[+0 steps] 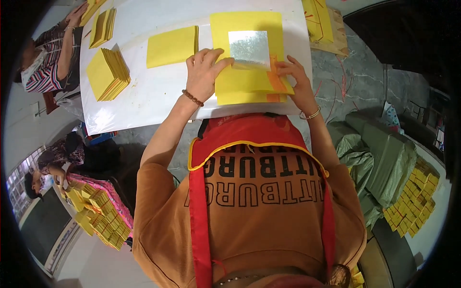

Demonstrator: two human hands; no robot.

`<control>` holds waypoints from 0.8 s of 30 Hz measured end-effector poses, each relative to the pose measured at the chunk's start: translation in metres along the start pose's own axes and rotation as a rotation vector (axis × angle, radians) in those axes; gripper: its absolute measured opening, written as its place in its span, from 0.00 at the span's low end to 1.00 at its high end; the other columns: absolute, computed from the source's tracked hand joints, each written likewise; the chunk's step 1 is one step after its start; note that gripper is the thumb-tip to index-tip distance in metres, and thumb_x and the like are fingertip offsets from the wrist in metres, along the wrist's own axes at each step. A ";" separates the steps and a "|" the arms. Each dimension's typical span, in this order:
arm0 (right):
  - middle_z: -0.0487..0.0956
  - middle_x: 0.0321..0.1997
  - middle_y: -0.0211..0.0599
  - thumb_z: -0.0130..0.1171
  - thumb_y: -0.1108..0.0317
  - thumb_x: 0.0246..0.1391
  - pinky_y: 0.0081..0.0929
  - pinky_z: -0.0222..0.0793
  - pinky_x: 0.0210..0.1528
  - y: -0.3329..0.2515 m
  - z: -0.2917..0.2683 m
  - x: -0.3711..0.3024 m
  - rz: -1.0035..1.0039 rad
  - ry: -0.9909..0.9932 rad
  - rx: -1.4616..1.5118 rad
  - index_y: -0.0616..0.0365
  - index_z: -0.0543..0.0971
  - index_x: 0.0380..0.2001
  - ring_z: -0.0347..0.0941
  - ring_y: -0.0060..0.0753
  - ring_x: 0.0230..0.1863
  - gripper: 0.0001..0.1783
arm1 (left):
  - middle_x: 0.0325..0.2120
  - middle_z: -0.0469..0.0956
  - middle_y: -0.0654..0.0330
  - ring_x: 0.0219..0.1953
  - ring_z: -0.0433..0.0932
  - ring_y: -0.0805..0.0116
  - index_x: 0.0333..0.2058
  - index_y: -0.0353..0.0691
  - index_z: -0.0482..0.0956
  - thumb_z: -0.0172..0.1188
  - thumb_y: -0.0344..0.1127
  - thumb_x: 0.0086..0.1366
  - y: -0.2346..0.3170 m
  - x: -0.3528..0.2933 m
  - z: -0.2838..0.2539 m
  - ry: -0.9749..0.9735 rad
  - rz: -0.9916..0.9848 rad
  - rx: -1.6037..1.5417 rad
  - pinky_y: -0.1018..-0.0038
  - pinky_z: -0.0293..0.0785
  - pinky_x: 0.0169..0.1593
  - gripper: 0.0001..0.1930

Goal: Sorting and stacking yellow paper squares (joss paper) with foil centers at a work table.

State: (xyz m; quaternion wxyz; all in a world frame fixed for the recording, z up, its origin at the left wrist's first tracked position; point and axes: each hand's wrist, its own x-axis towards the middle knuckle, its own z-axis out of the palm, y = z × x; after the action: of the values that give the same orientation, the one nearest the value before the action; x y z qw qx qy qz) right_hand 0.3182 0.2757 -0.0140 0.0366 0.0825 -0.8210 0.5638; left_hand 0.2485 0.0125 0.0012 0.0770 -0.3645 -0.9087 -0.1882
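Note:
A yellow paper sheet (247, 85) with a silver foil square (249, 45) lies on top of a yellow stack (245, 18) in front of me. Its near part looks bent up along a crease below the foil. An orange strip (277, 79) runs down its right side. My left hand (204, 69) is at the left edge, fingers apart, with the thumb touching the paper beside the foil. At the right edge, my right hand (298, 79) has its fingers closed on the sheet by the orange strip; its thumb is partly hidden.
Left of my left hand lies a folded yellow paper stack (170, 47). More folded bundles (108, 74) stand farther left on the white table (144, 105). Two other people sit on the left. Yellow bundles (413, 197) and green plastic covers (384, 153) are at the right.

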 end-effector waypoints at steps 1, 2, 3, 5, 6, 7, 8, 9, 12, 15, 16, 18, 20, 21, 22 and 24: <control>0.73 0.50 0.31 0.59 0.77 0.38 0.38 0.49 0.61 -0.006 -0.001 0.003 -0.134 0.003 -0.234 0.49 0.75 0.37 0.56 0.41 0.61 0.18 | 0.45 0.69 0.60 0.46 0.64 0.61 0.42 0.53 0.75 0.54 0.41 0.51 0.000 0.000 0.000 0.011 0.025 0.069 0.66 0.54 0.47 0.16; 0.73 0.50 0.31 0.59 0.77 0.38 0.38 0.49 0.61 -0.008 -0.001 0.004 -0.143 0.002 -0.236 0.49 0.75 0.37 0.56 0.41 0.61 0.18 | 0.45 0.69 0.60 0.46 0.64 0.61 0.42 0.53 0.75 0.54 0.41 0.51 0.000 0.000 -0.001 0.019 0.024 0.073 0.66 0.54 0.47 0.16; 0.72 0.52 0.29 0.59 0.76 0.38 0.42 0.45 0.62 -0.010 -0.003 0.006 -0.171 -0.052 -0.384 0.47 0.75 0.39 0.54 0.41 0.63 0.20 | 0.45 0.69 0.61 0.46 0.64 0.61 0.41 0.53 0.75 0.54 0.41 0.51 0.000 0.001 -0.002 -0.001 0.028 0.065 0.66 0.54 0.47 0.16; 0.70 0.53 0.27 0.59 0.75 0.38 0.46 0.41 0.62 -0.013 -0.008 0.014 -0.209 -0.105 -0.537 0.44 0.75 0.41 0.52 0.41 0.64 0.22 | 0.44 0.70 0.62 0.46 0.64 0.61 0.41 0.54 0.75 0.54 0.41 0.51 -0.002 0.005 -0.004 0.002 0.059 0.058 0.65 0.54 0.46 0.16; 0.71 0.53 0.27 0.58 0.75 0.39 0.47 0.39 0.63 -0.015 -0.010 0.016 -0.219 -0.162 -0.498 0.44 0.74 0.42 0.52 0.39 0.64 0.22 | 0.44 0.70 0.62 0.46 0.64 0.61 0.41 0.54 0.75 0.54 0.41 0.51 -0.002 0.007 -0.007 0.009 0.058 0.061 0.65 0.54 0.46 0.16; 0.71 0.53 0.26 0.56 0.74 0.40 0.49 0.37 0.63 -0.018 -0.013 0.019 -0.228 -0.220 -0.460 0.44 0.74 0.43 0.53 0.38 0.64 0.22 | 0.42 0.70 0.63 0.45 0.65 0.62 0.41 0.53 0.75 0.54 0.40 0.51 -0.003 0.010 -0.010 0.062 0.115 0.101 0.66 0.55 0.45 0.16; 0.71 0.53 0.26 0.56 0.74 0.40 0.49 0.37 0.63 -0.023 -0.018 0.021 -0.232 -0.222 -0.462 0.44 0.74 0.43 0.53 0.38 0.64 0.22 | 0.41 0.71 0.63 0.43 0.66 0.62 0.41 0.53 0.75 0.54 0.40 0.51 -0.003 0.013 -0.014 0.114 0.172 0.141 0.67 0.57 0.44 0.16; 0.72 0.52 0.25 0.56 0.74 0.41 0.48 0.37 0.63 -0.033 -0.023 0.022 -0.287 -0.232 -0.541 0.45 0.74 0.43 0.55 0.36 0.62 0.21 | 0.41 0.71 0.63 0.43 0.66 0.62 0.41 0.53 0.75 0.54 0.40 0.51 -0.001 0.013 -0.020 0.116 0.168 0.143 0.67 0.57 0.44 0.16; 0.73 0.49 0.24 0.56 0.73 0.42 0.46 0.39 0.62 -0.052 -0.029 0.016 -0.363 -0.296 -0.607 0.45 0.74 0.42 0.61 0.33 0.59 0.20 | 0.38 0.73 0.64 0.39 0.69 0.65 0.41 0.49 0.75 0.54 0.38 0.51 0.005 0.004 -0.034 0.120 0.244 0.094 0.71 0.59 0.40 0.16; 0.75 0.47 0.23 0.56 0.72 0.42 0.43 0.44 0.60 -0.056 -0.024 0.002 -0.276 -0.383 -0.476 0.46 0.74 0.41 0.66 0.30 0.54 0.19 | 0.33 0.74 0.64 0.34 0.69 0.66 0.38 0.45 0.76 0.55 0.37 0.51 0.012 -0.006 -0.036 -0.056 0.204 -0.180 0.73 0.61 0.38 0.14; 0.75 0.45 0.23 0.57 0.71 0.42 0.41 0.46 0.59 -0.053 -0.021 -0.002 -0.181 -0.417 -0.353 0.46 0.74 0.40 0.68 0.29 0.52 0.18 | 0.33 0.74 0.64 0.34 0.69 0.66 0.38 0.45 0.76 0.55 0.37 0.51 0.012 -0.008 -0.033 -0.060 0.202 -0.183 0.73 0.61 0.38 0.14; 0.76 0.43 0.25 0.57 0.69 0.44 0.31 0.50 0.56 -0.038 -0.019 -0.002 -0.125 -0.414 -0.328 0.46 0.73 0.43 0.70 0.31 0.47 0.19 | 0.31 0.74 0.62 0.33 0.70 0.63 0.37 0.44 0.76 0.56 0.39 0.49 0.013 -0.010 -0.027 -0.062 0.111 -0.325 0.72 0.63 0.38 0.15; 0.76 0.43 0.30 0.56 0.69 0.48 0.25 0.56 0.52 -0.025 -0.020 -0.001 0.164 -0.416 -0.269 0.51 0.71 0.47 0.70 0.29 0.45 0.20 | 0.27 0.74 0.59 0.30 0.70 0.59 0.36 0.42 0.76 0.57 0.38 0.51 0.012 -0.005 -0.026 -0.062 0.083 -0.368 0.70 0.65 0.34 0.13; 0.76 0.43 0.30 0.56 0.69 0.48 0.25 0.56 0.52 -0.023 -0.016 0.000 0.169 -0.415 -0.269 0.51 0.71 0.47 0.70 0.29 0.45 0.20 | 0.25 0.74 0.58 0.29 0.70 0.58 0.35 0.40 0.76 0.56 0.38 0.53 0.010 -0.001 -0.024 -0.059 0.028 -0.386 0.69 0.65 0.32 0.12; 0.77 0.41 0.31 0.55 0.69 0.49 0.22 0.59 0.49 -0.023 -0.010 0.002 0.335 -0.292 0.012 0.54 0.70 0.48 0.70 0.26 0.43 0.20 | 0.22 0.73 0.56 0.28 0.70 0.56 0.35 0.38 0.76 0.56 0.37 0.54 0.010 0.002 -0.023 -0.055 -0.026 -0.404 0.68 0.66 0.30 0.11; 0.77 0.39 0.33 0.54 0.69 0.51 0.19 0.62 0.45 -0.024 0.005 0.010 0.496 -0.158 0.296 0.57 0.68 0.49 0.69 0.24 0.41 0.20 | 0.26 0.76 0.54 0.28 0.73 0.57 0.33 0.39 0.77 0.55 0.36 0.56 0.011 0.010 -0.020 -0.071 -0.167 -0.436 0.69 0.68 0.30 0.09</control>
State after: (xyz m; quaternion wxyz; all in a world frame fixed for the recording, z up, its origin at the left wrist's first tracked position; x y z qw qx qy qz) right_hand 0.3131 0.2620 0.0082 -0.1787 -0.0726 -0.7253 0.6609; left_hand 0.2495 0.0183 0.0255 -0.0513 -0.3023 -0.8757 -0.3731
